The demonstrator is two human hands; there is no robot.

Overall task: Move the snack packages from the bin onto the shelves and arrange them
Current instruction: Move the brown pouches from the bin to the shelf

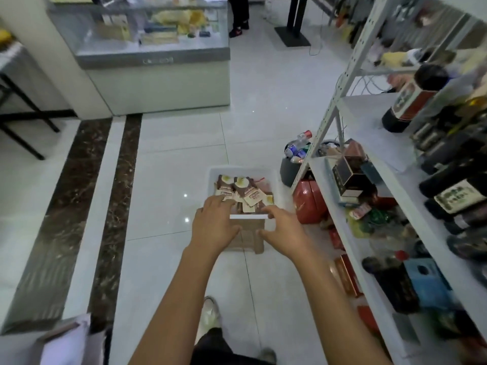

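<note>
While the bin (pixel 210 180) sits on the floor (pixel 171 159) dead centre, both hands are at its 6 o'clock end. Left hand (pixel 213 227) and right hand (pixel 284 233) each grip one side of a brown pack (pixel 249 239) with a white strip along its top edge, thumbs on the face and fingers curled over the sides. Might be more than one stacked there, can't tell.

Counts: one bin, one held pack, and roughly six packs (pixel 241 188) loose in the bin's 12 o'clock half. They overlap, so no exact number. Two of them show a pale yellow round picture. The hands and the held pack hide the bin's near end.

At 3 o'clock is one white rack (pixel 340 101), cut off by the right edge. Its bottles (pixel 453 196) are dark and too blurry to count. One grey bucket (pixel 288 169) sits at 2 o'clock from the bin, just beside the rack post, with bottles poking out. One red case (pixel 307 204) sits between bin and rack. One glass counter (pixel 158 83) is at 11 o'clock, contents smeared. At 12 o'clock, a person's legs (pixel 238 14) are cut off at the top.
</note>
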